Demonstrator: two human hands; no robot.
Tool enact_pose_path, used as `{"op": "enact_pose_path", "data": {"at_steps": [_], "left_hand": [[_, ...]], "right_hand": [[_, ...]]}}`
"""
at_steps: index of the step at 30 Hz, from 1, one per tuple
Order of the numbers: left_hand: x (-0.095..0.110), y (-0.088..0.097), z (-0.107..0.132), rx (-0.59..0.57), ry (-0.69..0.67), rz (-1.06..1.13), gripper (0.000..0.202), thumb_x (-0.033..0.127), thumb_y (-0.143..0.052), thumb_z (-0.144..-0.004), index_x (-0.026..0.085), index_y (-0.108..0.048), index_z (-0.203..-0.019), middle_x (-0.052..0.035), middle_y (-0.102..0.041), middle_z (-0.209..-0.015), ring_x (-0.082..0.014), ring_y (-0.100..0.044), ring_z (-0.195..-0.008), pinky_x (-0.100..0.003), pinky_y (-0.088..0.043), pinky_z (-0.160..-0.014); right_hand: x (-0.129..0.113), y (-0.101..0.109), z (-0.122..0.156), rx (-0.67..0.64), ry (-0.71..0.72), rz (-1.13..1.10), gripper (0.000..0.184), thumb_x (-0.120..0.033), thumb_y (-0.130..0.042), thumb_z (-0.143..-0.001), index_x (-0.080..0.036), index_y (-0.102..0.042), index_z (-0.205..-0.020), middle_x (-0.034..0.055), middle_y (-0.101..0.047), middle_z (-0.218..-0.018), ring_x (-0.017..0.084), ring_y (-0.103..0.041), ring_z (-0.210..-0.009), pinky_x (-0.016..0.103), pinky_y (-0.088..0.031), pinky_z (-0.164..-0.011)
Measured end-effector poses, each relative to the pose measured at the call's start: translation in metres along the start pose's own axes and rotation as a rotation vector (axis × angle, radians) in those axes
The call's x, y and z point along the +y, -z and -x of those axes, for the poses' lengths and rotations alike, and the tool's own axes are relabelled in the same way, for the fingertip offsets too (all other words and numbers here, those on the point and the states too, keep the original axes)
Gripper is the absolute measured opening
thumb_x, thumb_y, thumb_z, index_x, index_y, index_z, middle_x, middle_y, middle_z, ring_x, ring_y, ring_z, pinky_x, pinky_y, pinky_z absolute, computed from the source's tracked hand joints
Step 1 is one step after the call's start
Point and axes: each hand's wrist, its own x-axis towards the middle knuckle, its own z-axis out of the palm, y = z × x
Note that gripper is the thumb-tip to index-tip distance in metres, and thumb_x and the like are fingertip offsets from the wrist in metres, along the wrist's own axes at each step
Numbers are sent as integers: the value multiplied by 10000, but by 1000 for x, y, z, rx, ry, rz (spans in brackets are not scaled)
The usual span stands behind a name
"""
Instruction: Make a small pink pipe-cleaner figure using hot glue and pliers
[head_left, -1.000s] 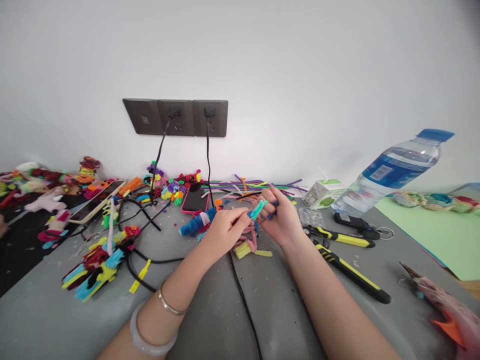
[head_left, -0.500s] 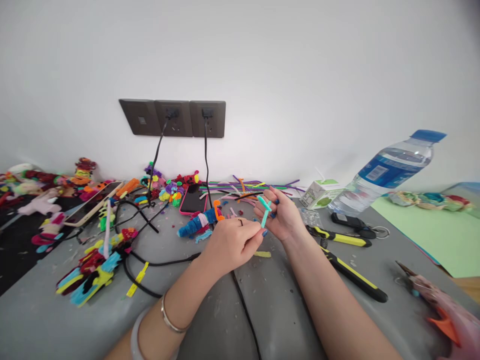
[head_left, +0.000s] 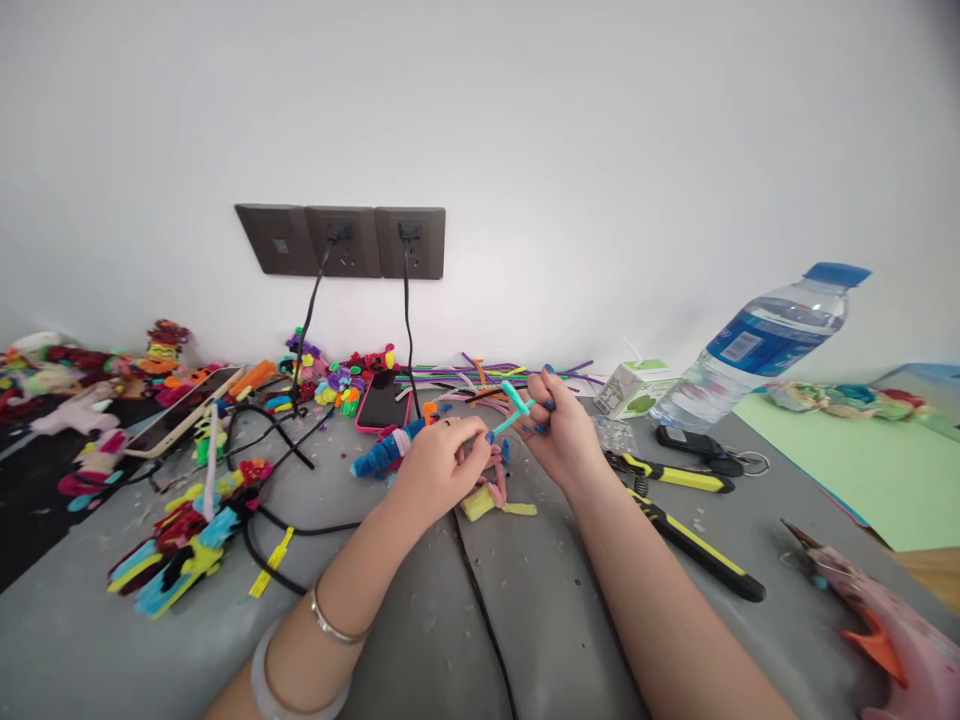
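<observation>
Both my hands meet above the middle of the grey table (head_left: 540, 610) and pinch one small teal pipe-cleaner piece (head_left: 514, 408). My left hand (head_left: 435, 468) grips its lower left end with closed fingers. My right hand (head_left: 556, 432) holds the upper end, where the piece forms a small cross. Just below the hands lie pink and yellow pipe-cleaner bits (head_left: 487, 492). A blue fuzzy figure (head_left: 382, 452) lies to the left of my left hand.
Yellow-black cutters (head_left: 679, 475) and a yellow-black knife (head_left: 697, 548) lie right of my hands. A tilted water bottle (head_left: 750, 345), a small carton (head_left: 634, 388) and green paper (head_left: 847, 455) are further right. Phones (head_left: 381, 402), black cables (head_left: 300, 520), loose pipe cleaners (head_left: 480, 375) and colourful figures (head_left: 180, 540) fill the left.
My left hand went down and right with the teal piece's end, then came back up and left. The teal piece turned in my fingers and now slants up to the right.
</observation>
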Motion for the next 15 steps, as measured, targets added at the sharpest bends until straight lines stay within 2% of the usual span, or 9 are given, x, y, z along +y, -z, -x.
{"op": "enact_pose_path", "data": {"at_steps": [1,3,5,7,10,15], "left_hand": [[-2,1,-1,19,10,-18,116,216,-465,-895,194,-567,-845,14,-574,-680,-121,-492,-578,-239,-334,-539],[-4,2,-2,77,27,-34,179,213,-517,-867,203,-551,-1042,-38,-650,-922,-140,-558,-690,-242,-382,-580],[-4,2,-2,138,38,-49,232,251,-586,-838,208,-518,-1055,-59,-635,-1020,-151,-573,-746,-246,-402,-603],[-2,2,-2,168,54,-69,223,288,-651,-798,211,-495,-938,-25,-610,-914,-144,-549,-709,-242,-389,-595],[0,1,-2,134,49,-71,261,297,-676,-784,212,-430,-765,41,-519,-708,-116,-478,-613,-231,-347,-577],[0,3,-3,92,13,-8,286,264,-622,-830,200,-394,-670,64,-424,-595,-95,-409,-552,-228,-305,-564]], "right_hand": [[1,-1,0,6,32,44,524,-460,-617,-882,-214,-295,-549,-77,-134,-534,99,-105,-468,198,-240,-388],[4,-3,1,27,105,135,533,-490,-631,-872,-210,-328,-535,-70,-173,-534,92,-135,-468,205,-223,-395],[8,-6,2,33,176,217,551,-519,-656,-847,-204,-345,-519,-60,-222,-537,85,-168,-473,216,-199,-408],[10,-10,4,6,235,285,572,-540,-672,-823,-199,-344,-501,-52,-251,-541,82,-183,-483,228,-175,-425],[13,-13,7,-68,267,357,592,-566,-661,-817,-196,-342,-484,-52,-240,-538,84,-182,-492,250,-152,-450],[15,-13,11,-201,262,448,604,-595,-614,-844,-198,-334,-484,-48,-233,-531,97,-210,-504,277,-151,-483]]}}
